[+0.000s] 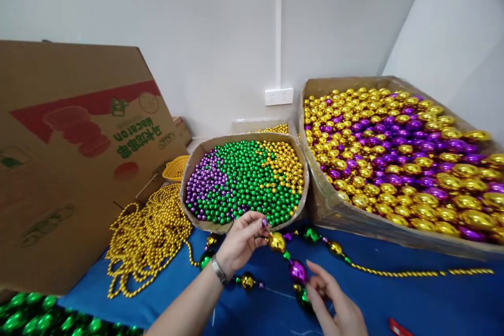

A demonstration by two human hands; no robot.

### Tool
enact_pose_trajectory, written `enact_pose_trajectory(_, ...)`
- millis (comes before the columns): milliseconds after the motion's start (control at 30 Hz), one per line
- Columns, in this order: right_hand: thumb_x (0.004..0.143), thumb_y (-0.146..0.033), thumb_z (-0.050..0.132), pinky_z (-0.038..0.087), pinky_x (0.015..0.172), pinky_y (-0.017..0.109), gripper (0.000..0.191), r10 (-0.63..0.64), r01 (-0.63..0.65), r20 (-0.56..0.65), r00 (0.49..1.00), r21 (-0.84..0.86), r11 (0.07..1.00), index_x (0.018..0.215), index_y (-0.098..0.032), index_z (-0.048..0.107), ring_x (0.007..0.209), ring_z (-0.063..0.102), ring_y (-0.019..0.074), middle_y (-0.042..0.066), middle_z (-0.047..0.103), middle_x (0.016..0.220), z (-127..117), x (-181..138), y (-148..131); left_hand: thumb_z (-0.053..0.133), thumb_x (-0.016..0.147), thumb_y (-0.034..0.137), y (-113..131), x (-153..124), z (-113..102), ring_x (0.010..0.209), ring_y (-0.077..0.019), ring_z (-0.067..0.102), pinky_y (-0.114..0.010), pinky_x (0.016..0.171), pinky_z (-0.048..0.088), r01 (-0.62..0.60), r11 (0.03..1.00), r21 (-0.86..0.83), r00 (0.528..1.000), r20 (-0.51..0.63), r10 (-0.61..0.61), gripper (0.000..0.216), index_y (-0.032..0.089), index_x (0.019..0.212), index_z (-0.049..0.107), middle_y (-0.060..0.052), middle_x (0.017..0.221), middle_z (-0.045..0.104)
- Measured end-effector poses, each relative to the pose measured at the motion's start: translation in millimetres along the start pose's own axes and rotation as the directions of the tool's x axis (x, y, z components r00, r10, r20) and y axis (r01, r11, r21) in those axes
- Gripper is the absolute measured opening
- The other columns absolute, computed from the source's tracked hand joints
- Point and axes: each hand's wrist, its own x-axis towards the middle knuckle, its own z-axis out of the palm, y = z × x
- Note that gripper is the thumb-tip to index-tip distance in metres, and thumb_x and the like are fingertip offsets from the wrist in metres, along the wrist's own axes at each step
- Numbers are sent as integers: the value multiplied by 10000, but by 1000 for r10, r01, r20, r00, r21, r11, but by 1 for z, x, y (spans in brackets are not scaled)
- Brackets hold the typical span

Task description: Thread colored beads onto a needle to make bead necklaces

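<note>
One camera is noted, worn on the person's head. It faces forward and down, over the blue counter (394, 294) toward the wall (197, 21). The left hand (242, 239) and right hand (331, 296) register close, low in view; the wall stands farthest, across the top.
</note>
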Motion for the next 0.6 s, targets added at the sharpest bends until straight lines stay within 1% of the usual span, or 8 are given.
enact_pose_trajectory(167,891,-358,460,491,611,130,341,-14,14,-5,1000,-5,1000,1207,-233,487,618,626,89,-27,637,738,1,0,2,762,676,244,0,-1,1,673,-99,589,-223,611,482,-33,999,21,999,-7,33,266,171,877,603,-3,788,607)
enact_pose_trajectory(300,896,-362,453,496,627,137,348,-44,44,-11,999,-24,999,1218,-234,482,625,627,90,-21,638,753,3,-2,8,782,644,254,0,-2,4,680,-103,582,-207,583,476,-93,989,117,994,-54,100,290,162,862,614,0,772,595)
enact_pose_trajectory(400,903,-361,438,498,624,148,340,-53,53,-11,999,-44,998,1212,-226,485,616,620,93,-18,629,742,2,-3,5,781,639,278,1,-1,6,660,-91,554,-196,561,466,-128,972,197,987,-66,143,286,155,845,623,3,773,584)
enact_pose_trajectory(500,904,-352,438,500,634,160,333,-38,35,-36,999,-72,997,1204,-222,498,634,626,99,-14,636,758,-4,-1,-3,760,662,291,1,-1,10,640,-86,531,-192,561,456,-190,930,316,976,-45,215,253,152,826,626,7,741,578)
enact_pose_trajectory(600,900,-341,441,505,686,180,314,-11,4,-74,997,-98,995,1175,-220,530,696,645,110,-4,658,800,-13,3,-8,753,671,259,0,-1,20,664,-95,543,-195,608,456,-241,868,434,966,27,255,232,151,835,629,3,728,597)
